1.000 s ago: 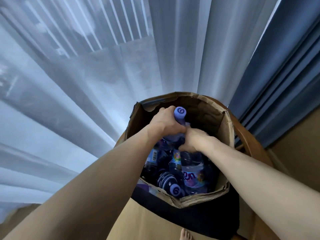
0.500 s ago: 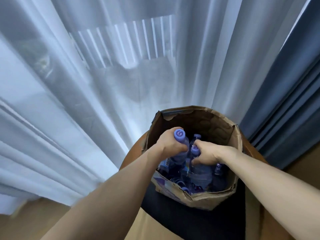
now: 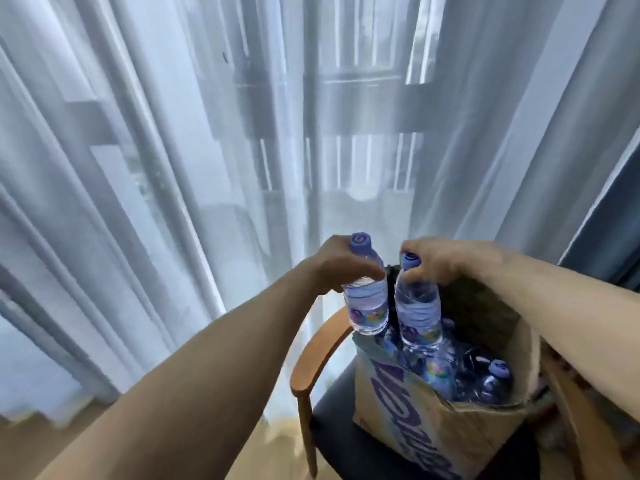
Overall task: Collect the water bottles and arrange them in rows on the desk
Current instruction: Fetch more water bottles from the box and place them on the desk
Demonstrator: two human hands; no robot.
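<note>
Gripping bottle [image 3: 369, 303], left hand [image 3: 343, 268]; right hand [image 3: 446, 261] grips second bottle [image 3: 417, 310]; box [image 3: 485, 427] holds more.

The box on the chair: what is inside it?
Purple-capped water bottles lie piled inside the box. The right hand holds one bottle above them. The pile covers the bottom, so their number is hidden.

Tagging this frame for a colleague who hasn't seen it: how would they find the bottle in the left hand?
Find the cardboard box on the wooden chair by the sheer curtain. Two bottles are held above it; the left hand grips the left bottle. Its purple cap shows whole, while the right hand partly covers the cap of the right bottle.
</note>
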